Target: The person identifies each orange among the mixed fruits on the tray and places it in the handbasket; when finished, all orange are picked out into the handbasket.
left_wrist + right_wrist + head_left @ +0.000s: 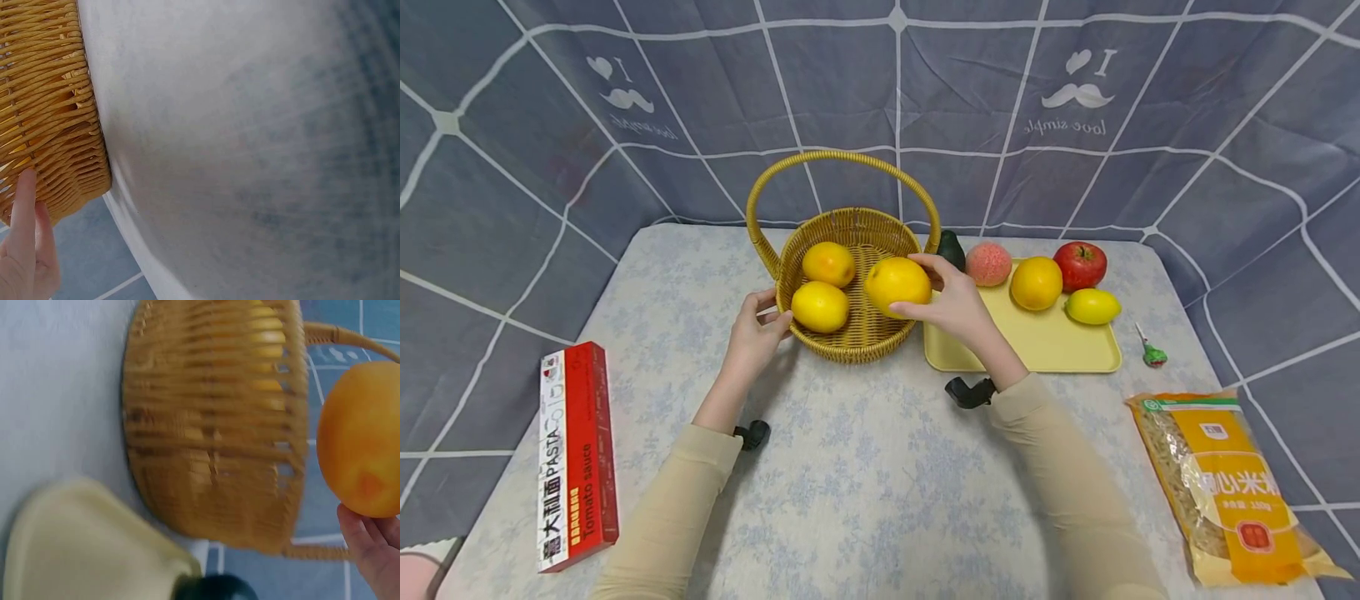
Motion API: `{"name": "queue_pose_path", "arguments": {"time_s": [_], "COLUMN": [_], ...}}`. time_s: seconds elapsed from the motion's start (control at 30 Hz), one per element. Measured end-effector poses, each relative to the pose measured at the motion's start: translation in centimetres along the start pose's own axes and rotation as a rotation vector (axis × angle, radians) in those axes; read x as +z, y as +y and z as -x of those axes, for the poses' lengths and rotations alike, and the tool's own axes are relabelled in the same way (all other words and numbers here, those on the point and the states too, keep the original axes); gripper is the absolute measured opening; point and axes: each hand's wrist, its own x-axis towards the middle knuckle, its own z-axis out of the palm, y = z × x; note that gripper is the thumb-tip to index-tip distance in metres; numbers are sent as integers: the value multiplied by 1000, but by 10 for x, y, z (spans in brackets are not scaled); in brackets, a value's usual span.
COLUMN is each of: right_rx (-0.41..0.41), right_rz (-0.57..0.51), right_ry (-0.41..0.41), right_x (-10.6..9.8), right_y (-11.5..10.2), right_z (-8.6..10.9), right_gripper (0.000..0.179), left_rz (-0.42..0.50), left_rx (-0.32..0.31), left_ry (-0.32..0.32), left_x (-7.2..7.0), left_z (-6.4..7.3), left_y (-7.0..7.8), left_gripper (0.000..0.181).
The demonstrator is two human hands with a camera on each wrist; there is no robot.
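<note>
In the head view my right hand point(951, 300) grips a yellow mango point(898, 283) over the right side of a woven basket point(868, 354). The right wrist view shows this mango point(362, 437) above rim height, with fingertips against its lower end. Inside the basket lie two more mangoes, one orange-tinged point(829, 264) and one yellow point(820, 307). My left hand point(755, 332) holds the basket's left rim, its thumb at the edge. In the left wrist view, fingers point(25, 206) rest against the outer wicker wall point(56, 125); the thumb cannot be made out.
Right of the basket, a yellow tray point(1022, 342) bears an orange point(1036, 283), a lemon point(1092, 307), a red apple point(1080, 265) and a pink round fruit point(988, 264). A dark green avocado point(951, 250), lollipop point(1152, 354), pasta bag point(1232, 492) and red pasta box point(578, 454) lie around.
</note>
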Motion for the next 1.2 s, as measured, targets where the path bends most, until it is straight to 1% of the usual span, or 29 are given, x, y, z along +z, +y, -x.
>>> {"name": "queue_pose_path", "arguments": {"time_s": [0.17, 0.33, 0.53, 0.63, 0.9, 1.1, 1.2], "right_rx": [0, 5, -1, 10, 59, 85, 103], "right_rz": [5, 21, 128, 173, 280, 316, 356], "right_ry": [-1, 10, 54, 63, 76, 77, 68], "right_x": [19, 33, 47, 53, 62, 63, 64], "right_y": [-2, -4, -5, -4, 2, 3, 3], "right_z": [-11, -21, -35, -41, -54, -60, -61], "right_gripper": [77, 78, 83, 83, 81, 79, 79], "left_rz": [-1, -3, 4, 9, 16, 7, 1], "left_rx": [5, 6, 5, 6, 9, 10, 10], "left_ry": [1, 6, 8, 4, -1, 8, 13], "left_x": [0, -1, -1, 0, 2, 3, 3], "left_z": [0, 0, 1, 1, 1, 1, 0], "left_y": [1, 0, -1, -2, -2, -1, -1], "left_gripper": [58, 58, 57, 57, 56, 56, 56]}}
